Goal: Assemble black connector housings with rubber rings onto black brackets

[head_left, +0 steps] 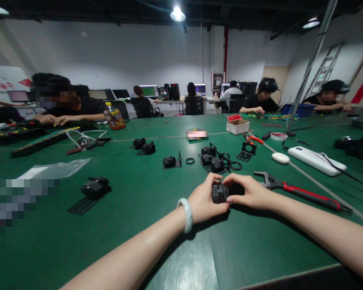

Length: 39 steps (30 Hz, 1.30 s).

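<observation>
A small black round connector part (220, 193) rests low over the green table (139, 225), held between both my hands. My left hand (204, 201), with a pale bangle on the wrist, has its fingers closed on the part's left side. From the right, my right hand (249, 193) closes on the same part, fingers curled over its top. Just beyond lies a cluster of similar black connectors, plates and rings (214, 161).
An adjustable wrench with a red handle (299, 191) lies right of my hands. More black parts (95, 187) sit to the left, a clear plastic bag (56, 169) further left. A small cardboard box (237, 126), tape roll (278, 136) and white device (316, 160) lie beyond. Other people sit around the table.
</observation>
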Each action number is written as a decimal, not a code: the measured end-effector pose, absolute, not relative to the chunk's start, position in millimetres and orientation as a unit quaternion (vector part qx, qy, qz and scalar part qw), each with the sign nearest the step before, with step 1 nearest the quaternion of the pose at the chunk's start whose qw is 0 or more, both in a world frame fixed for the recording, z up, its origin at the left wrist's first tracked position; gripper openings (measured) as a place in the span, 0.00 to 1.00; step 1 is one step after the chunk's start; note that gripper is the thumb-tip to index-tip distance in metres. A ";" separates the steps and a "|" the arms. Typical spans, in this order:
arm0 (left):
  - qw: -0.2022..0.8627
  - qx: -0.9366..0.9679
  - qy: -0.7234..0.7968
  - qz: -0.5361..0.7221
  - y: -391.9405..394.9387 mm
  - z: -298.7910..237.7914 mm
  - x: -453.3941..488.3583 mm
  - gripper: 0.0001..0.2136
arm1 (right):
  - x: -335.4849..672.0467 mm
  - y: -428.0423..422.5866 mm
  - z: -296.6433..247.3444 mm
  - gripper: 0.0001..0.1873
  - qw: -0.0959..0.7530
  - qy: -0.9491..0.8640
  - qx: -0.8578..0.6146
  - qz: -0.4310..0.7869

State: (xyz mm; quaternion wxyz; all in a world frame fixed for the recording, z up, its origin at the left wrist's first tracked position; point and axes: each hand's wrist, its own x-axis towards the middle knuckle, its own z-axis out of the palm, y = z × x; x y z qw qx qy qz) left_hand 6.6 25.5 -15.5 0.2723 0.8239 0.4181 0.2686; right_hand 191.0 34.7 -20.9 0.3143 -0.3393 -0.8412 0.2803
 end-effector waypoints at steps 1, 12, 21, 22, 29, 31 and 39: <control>0.272 0.825 0.416 0.268 25.4 -15.2 6.7 0.26 | 191.1 34.7 -20.8 0.18 0.314 -0.841 -0.340 0.280; 0.279 0.827 0.404 0.274 24.4 -12.2 7.6 0.25 | 191.8 35.3 -21.1 0.18 0.314 -0.838 -0.341 0.288; 0.274 0.834 0.393 0.271 25.1 -12.1 7.1 0.25 | 192.9 36.2 -20.7 0.18 0.310 -0.842 -0.338 0.283; 0.273 0.835 0.392 0.272 25.1 -12.1 7.0 0.25 | 192.9 36.3 -20.8 0.18 0.308 -0.844 -0.337 0.282; 0.269 0.837 0.393 0.269 25.2 -12.8 6.9 0.25 | 192.6 35.6 -19.6 0.17 0.304 -0.845 -0.334 0.285; 0.271 0.835 0.397 0.268 25.1 -13.2 6.9 0.25 | 192.4 35.5 -19.3 0.16 0.302 -0.845 -0.334 0.289; 0.273 0.828 0.411 0.266 24.8 -13.8 6.3 0.26 | 191.5 38.4 -20.7 0.15 0.302 -0.845 -0.334 0.288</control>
